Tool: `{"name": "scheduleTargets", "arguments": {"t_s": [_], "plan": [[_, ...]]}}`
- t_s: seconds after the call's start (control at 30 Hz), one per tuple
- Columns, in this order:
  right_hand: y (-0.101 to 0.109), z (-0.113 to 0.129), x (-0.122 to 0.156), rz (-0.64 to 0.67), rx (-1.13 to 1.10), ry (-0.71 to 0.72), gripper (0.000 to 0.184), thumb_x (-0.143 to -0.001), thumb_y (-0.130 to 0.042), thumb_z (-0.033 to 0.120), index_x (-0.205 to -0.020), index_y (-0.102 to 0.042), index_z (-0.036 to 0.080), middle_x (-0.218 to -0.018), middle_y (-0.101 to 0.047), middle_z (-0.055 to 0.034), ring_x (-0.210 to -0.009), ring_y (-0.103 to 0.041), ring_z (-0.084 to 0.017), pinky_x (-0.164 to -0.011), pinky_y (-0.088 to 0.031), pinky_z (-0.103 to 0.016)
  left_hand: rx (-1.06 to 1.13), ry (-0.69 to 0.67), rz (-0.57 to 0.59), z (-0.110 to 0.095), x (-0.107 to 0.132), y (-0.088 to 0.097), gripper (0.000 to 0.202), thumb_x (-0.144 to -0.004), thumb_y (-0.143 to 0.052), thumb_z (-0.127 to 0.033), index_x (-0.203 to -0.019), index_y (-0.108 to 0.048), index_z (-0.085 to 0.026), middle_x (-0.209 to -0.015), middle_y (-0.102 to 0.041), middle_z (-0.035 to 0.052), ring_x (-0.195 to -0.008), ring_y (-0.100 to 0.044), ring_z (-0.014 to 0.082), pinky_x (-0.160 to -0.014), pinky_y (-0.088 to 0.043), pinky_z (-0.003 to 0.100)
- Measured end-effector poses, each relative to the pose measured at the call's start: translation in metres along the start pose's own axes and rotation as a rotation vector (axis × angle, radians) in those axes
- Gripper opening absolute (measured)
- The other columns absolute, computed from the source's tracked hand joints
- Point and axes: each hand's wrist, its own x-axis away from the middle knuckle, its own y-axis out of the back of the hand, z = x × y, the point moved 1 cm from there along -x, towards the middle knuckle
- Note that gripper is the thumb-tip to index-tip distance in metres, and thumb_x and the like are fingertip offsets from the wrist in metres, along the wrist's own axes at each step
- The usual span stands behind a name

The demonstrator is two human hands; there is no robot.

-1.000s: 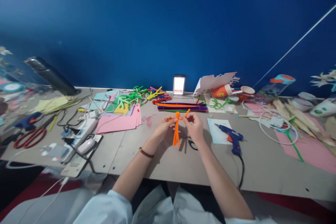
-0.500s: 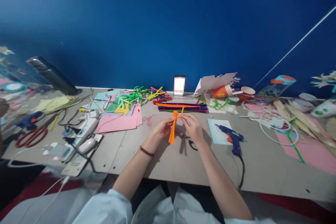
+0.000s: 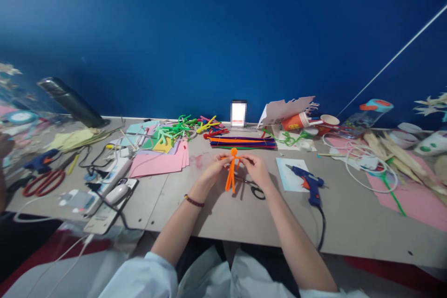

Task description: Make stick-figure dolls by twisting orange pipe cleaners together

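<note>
Head view: left hand [image 3: 217, 166], right hand [image 3: 256, 167] fingers pinched on orange figure [image 3: 232, 172]; best brace one side, bend gently

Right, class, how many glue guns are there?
2: one glue gun, right, partly on pale card; second glue gun, far left, near red-handled scissors. Clutter may hide more.

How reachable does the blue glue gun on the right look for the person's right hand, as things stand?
Probably yes: nothing seems to stand between the right hand and the glue gun, though that hand is pinching the orange figure.
</note>
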Motion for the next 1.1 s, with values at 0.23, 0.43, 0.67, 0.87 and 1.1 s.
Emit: {"name": "scheduleTargets", "arguments": {"t_s": [0.23, 0.43, 0.67, 0.87, 1.1], "plan": [[-0.0014, -0.0016, -0.001, 0.022, -0.19, -0.183, 0.022, -0.07, -0.062, 0.038, -0.076, -0.068, 0.018, -0.076, -0.071, -0.0043, -0.072, -0.064, -0.019, -0.073, -0.05, -0.033, -0.078, -0.075, -0.017, -0.0015, -0.0003, 0.0012, 0.021, -0.059, -0.079, -0.027, -0.071, -0.067, -0.014, -0.062, -0.062, 0.0012, -0.051, -0.05, 0.0078, -0.05, -0.037, 0.021], [-0.0011, -0.002, -0.0025, 0.038, -0.454, -0.384, 0.024, -0.057, -0.074, 0.037, -0.071, -0.07, 0.018, -0.068, -0.07, -0.002, -0.064, -0.062, -0.015, -0.069, -0.05, -0.03, -0.128, -0.096, -0.017, -0.0009, -0.0002, 0.0032, 0.025, -0.06, -0.078, -0.032, -0.073, -0.066, -0.014, -0.063, -0.061, 0.0007, -0.053, -0.05, 0.0079, -0.052, -0.039, 0.021], [0.0004, -0.0025, -0.0015, 0.068, -0.577, -0.471, 0.029, -0.052, -0.079, 0.036, -0.071, -0.07, 0.017, -0.063, -0.068, -0.0007, -0.057, -0.06, -0.013, -0.06, -0.048, -0.027, -0.162, -0.116, -0.02, -0.0033, 0.0008, 0.0017, 0.023, -0.06, -0.077, -0.03, -0.072, -0.065, -0.014, -0.063, -0.059, -0.0002, -0.054, -0.05, 0.0079, -0.053, -0.039, 0.021], [0.0026, 0.001, -0.001, 0.071, -0.638, -0.525, 0.027, -0.05, -0.08, 0.033, -0.069, -0.071, 0.016, -0.057, -0.066, -0.0008, -0.054, -0.06, -0.014, -0.056, -0.047, -0.027, -0.152, -0.111, -0.025, -0.0042, 0.0019, 0.0007, 0.022, -0.06, -0.077, -0.03, -0.072, -0.066, -0.014, -0.063, -0.059, -0.0006, -0.054, -0.05, 0.008, -0.052, -0.039, 0.02], [0.0047, 0.0034, -0.0018, 0.053, -0.482, -0.326, 0.029, -0.064, -0.07, 0.033, -0.089, -0.07, 0.018, -0.076, -0.071, -0.0032, -0.07, -0.066, -0.017, -0.062, -0.05, -0.027, 0.013, -0.037, -0.024, 0.0051, 0.0, -0.0014, 0.023, -0.06, -0.077, -0.03, -0.072, -0.066, -0.014, -0.063, -0.062, 0.0012, -0.052, -0.051, 0.0085, -0.051, -0.038, 0.021]]}}
